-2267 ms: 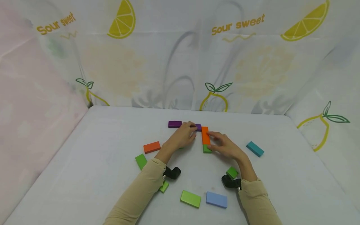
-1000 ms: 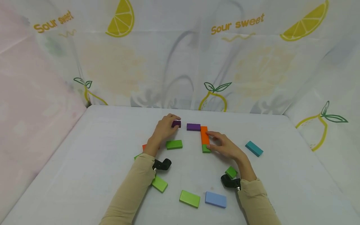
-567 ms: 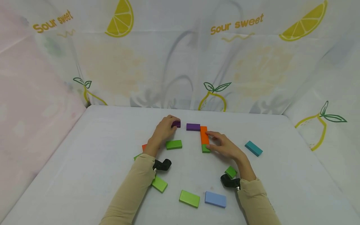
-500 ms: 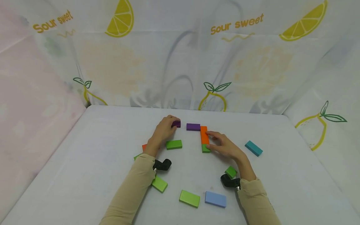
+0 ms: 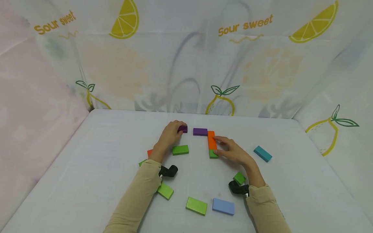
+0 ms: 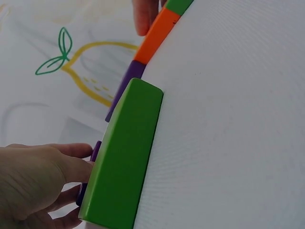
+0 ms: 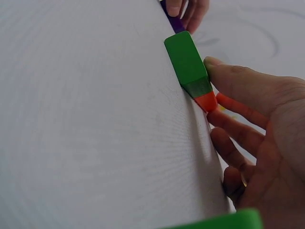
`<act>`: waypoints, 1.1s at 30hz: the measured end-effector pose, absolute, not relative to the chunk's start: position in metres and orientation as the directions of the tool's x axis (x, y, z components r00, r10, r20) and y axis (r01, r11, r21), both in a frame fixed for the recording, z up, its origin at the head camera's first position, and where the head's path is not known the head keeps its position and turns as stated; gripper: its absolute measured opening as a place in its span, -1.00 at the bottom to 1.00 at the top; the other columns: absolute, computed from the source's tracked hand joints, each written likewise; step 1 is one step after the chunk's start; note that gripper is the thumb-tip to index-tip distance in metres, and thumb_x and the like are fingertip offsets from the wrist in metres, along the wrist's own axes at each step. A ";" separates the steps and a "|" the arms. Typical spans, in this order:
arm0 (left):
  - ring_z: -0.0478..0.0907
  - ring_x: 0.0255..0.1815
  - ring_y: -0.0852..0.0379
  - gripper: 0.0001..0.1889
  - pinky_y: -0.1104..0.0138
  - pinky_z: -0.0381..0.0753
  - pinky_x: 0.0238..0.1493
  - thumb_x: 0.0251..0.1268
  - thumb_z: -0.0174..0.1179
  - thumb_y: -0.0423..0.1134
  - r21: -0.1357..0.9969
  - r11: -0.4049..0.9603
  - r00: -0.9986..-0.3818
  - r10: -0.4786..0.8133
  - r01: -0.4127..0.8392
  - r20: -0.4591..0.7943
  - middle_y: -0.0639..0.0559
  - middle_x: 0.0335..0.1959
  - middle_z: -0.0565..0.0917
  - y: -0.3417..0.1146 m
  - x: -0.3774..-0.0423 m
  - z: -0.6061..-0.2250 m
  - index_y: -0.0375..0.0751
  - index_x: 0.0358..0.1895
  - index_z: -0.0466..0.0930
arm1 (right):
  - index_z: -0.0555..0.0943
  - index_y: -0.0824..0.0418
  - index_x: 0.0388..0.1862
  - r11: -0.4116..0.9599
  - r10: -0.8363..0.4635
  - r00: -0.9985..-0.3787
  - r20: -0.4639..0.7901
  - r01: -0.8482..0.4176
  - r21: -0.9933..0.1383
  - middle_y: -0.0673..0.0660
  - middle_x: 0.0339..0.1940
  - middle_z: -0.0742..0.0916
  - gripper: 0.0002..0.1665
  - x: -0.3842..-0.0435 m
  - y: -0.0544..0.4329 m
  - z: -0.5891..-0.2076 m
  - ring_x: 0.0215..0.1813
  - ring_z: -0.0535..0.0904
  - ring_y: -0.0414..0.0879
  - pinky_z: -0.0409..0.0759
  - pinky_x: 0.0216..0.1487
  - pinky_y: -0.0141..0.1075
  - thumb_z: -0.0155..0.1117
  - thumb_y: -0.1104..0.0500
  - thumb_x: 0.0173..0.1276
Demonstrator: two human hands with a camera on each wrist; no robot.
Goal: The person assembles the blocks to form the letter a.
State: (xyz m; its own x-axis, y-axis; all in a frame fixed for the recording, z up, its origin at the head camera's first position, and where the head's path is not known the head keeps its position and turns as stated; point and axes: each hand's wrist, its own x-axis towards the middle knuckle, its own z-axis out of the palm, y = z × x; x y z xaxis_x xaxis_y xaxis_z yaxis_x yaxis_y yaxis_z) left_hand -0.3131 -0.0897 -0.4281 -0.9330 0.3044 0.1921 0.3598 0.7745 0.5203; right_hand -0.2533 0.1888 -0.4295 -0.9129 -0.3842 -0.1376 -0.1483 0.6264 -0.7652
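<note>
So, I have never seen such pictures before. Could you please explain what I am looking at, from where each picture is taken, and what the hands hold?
No machine here: a person works with two bare hands on a white table. One picture comes from a camera on the head, looking down; the other two come from small cameras strapped to each wrist, so they look sideways along the table.

Flat coloured blocks lie about. The left hand grips a purple block. Beside it lies a second purple block, which meets an orange block with a green end block below it. The right hand rests its fingers against the side of that orange and green line.

Loose pieces: a green block near the left hand, a teal block, a light blue block and more green ones near the sleeves.
</note>
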 end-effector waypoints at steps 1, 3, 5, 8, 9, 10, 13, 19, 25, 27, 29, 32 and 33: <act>0.50 0.12 -0.15 -0.67 0.06 0.44 0.18 0.25 0.12 -0.45 0.523 0.774 -0.934 0.304 0.358 0.189 -0.19 0.08 0.60 -0.090 -0.313 -0.428 -0.20 0.08 0.57 | 0.27 0.03 0.41 0.627 -0.385 -0.913 -0.134 -0.152 -0.765 0.24 0.32 0.40 -0.25 -0.254 0.189 -0.430 0.35 0.23 0.16 0.16 0.34 0.22 0.26 -0.05 0.28; 0.50 0.12 -0.15 -0.67 0.06 0.44 0.18 0.25 0.13 -0.44 0.522 0.772 -0.932 0.309 0.361 0.188 -0.19 0.08 0.60 -0.090 -0.313 -0.428 -0.20 0.08 0.57 | 0.27 0.03 0.41 0.629 -0.386 -0.913 -0.130 -0.157 -0.761 0.24 0.32 0.40 -0.25 -0.254 0.189 -0.430 0.34 0.24 0.16 0.16 0.34 0.22 0.26 -0.05 0.28; 0.50 0.13 -0.14 -0.66 0.07 0.44 0.18 0.24 0.14 -0.44 0.525 0.769 -0.931 0.316 0.364 0.184 -0.19 0.07 0.60 -0.090 -0.312 -0.428 -0.19 0.09 0.57 | 0.27 0.03 0.41 0.634 -0.386 -0.913 -0.131 -0.159 -0.757 0.24 0.32 0.40 -0.25 -0.254 0.189 -0.431 0.34 0.24 0.16 0.17 0.34 0.21 0.26 -0.06 0.28; 0.49 0.14 -0.13 -0.66 0.07 0.42 0.20 0.25 0.14 -0.43 0.530 0.765 -0.930 0.325 0.366 0.173 -0.18 0.08 0.59 -0.090 -0.312 -0.428 -0.19 0.09 0.57 | 0.27 0.02 0.41 0.639 -0.383 -0.914 -0.134 -0.157 -0.753 0.23 0.32 0.41 -0.25 -0.254 0.190 -0.432 0.34 0.25 0.15 0.17 0.34 0.21 0.26 -0.08 0.28; 0.49 0.15 -0.12 -0.66 0.08 0.42 0.21 0.25 0.14 -0.42 0.532 0.764 -0.930 0.327 0.366 0.169 -0.17 0.09 0.59 -0.090 -0.311 -0.428 -0.19 0.10 0.57 | 0.27 0.02 0.41 0.641 -0.382 -0.914 -0.136 -0.156 -0.751 0.23 0.32 0.41 -0.25 -0.254 0.190 -0.432 0.34 0.25 0.15 0.18 0.34 0.21 0.26 -0.08 0.28; 0.49 0.16 -0.12 -0.66 0.08 0.41 0.22 0.26 0.14 -0.42 0.534 0.763 -0.930 0.330 0.365 0.165 -0.17 0.09 0.59 -0.090 -0.311 -0.427 -0.18 0.10 0.57 | 0.27 0.01 0.41 0.642 -0.381 -0.914 -0.138 -0.155 -0.751 0.23 0.32 0.41 -0.24 -0.254 0.190 -0.432 0.33 0.25 0.15 0.18 0.34 0.21 0.26 -0.09 0.28; 0.48 0.17 -0.10 -0.66 0.08 0.40 0.23 0.27 0.14 -0.40 0.539 0.759 -0.929 0.336 0.365 0.156 -0.15 0.10 0.58 -0.089 -0.311 -0.427 -0.18 0.11 0.56 | 0.27 0.01 0.41 0.643 -0.379 -0.915 -0.137 -0.154 -0.751 0.23 0.31 0.41 -0.24 -0.254 0.190 -0.432 0.33 0.25 0.15 0.18 0.34 0.21 0.26 -0.09 0.28; 0.46 0.19 -0.08 -0.67 0.09 0.38 0.25 0.28 0.13 -0.39 0.554 0.747 -0.928 0.336 0.368 0.163 -0.12 0.10 0.59 -0.089 -0.311 -0.428 -0.17 0.11 0.56 | 0.27 0.03 0.41 0.626 -0.395 -0.911 -0.118 -0.173 -0.760 0.24 0.32 0.40 -0.26 -0.255 0.190 -0.432 0.33 0.24 0.15 0.19 0.33 0.19 0.26 -0.06 0.29; 0.44 0.22 -0.10 -0.67 0.06 0.34 0.28 0.28 0.13 -0.38 0.576 0.723 -0.920 0.356 0.380 0.161 -0.12 0.11 0.59 -0.088 -0.310 -0.427 -0.17 0.10 0.57 | 0.28 0.03 0.40 0.623 -0.391 -0.913 -0.118 -0.168 -0.764 0.24 0.31 0.40 -0.26 -0.255 0.190 -0.433 0.33 0.24 0.16 0.19 0.33 0.20 0.26 -0.06 0.28; 0.44 0.22 -0.10 -0.67 0.06 0.34 0.28 0.27 0.13 -0.38 0.580 0.720 -0.919 0.360 0.382 0.158 -0.12 0.11 0.59 -0.088 -0.310 -0.428 -0.17 0.10 0.57 | 0.28 0.03 0.41 0.621 -0.394 -0.912 -0.117 -0.170 -0.765 0.24 0.32 0.40 -0.26 -0.255 0.191 -0.434 0.34 0.23 0.16 0.18 0.33 0.21 0.26 -0.06 0.28; 0.44 0.23 -0.10 -0.67 0.07 0.34 0.29 0.28 0.12 -0.38 0.582 0.720 -0.920 0.360 0.379 0.153 -0.12 0.12 0.59 -0.088 -0.310 -0.428 -0.17 0.11 0.57 | 0.28 0.03 0.40 0.617 -0.397 -0.911 -0.114 -0.173 -0.768 0.24 0.33 0.39 -0.26 -0.255 0.191 -0.435 0.35 0.23 0.17 0.16 0.34 0.22 0.26 -0.06 0.28; 0.44 0.23 -0.09 -0.66 0.07 0.35 0.28 0.28 0.11 -0.37 0.583 0.719 -0.919 0.366 0.380 0.147 -0.13 0.13 0.58 -0.088 -0.311 -0.429 -0.17 0.12 0.56 | 0.28 0.03 0.41 0.614 -0.398 -0.910 -0.113 -0.172 -0.771 0.24 0.33 0.39 -0.26 -0.255 0.191 -0.435 0.35 0.22 0.17 0.14 0.34 0.23 0.26 -0.05 0.29; 0.45 0.22 -0.10 -0.66 0.08 0.35 0.28 0.29 0.10 -0.37 0.582 0.717 -0.917 0.370 0.383 0.148 -0.13 0.13 0.59 -0.088 -0.311 -0.429 -0.17 0.13 0.56 | 0.28 0.03 0.40 0.614 -0.398 -0.910 -0.114 -0.172 -0.771 0.24 0.33 0.39 -0.26 -0.255 0.191 -0.435 0.35 0.22 0.17 0.14 0.34 0.24 0.26 -0.05 0.29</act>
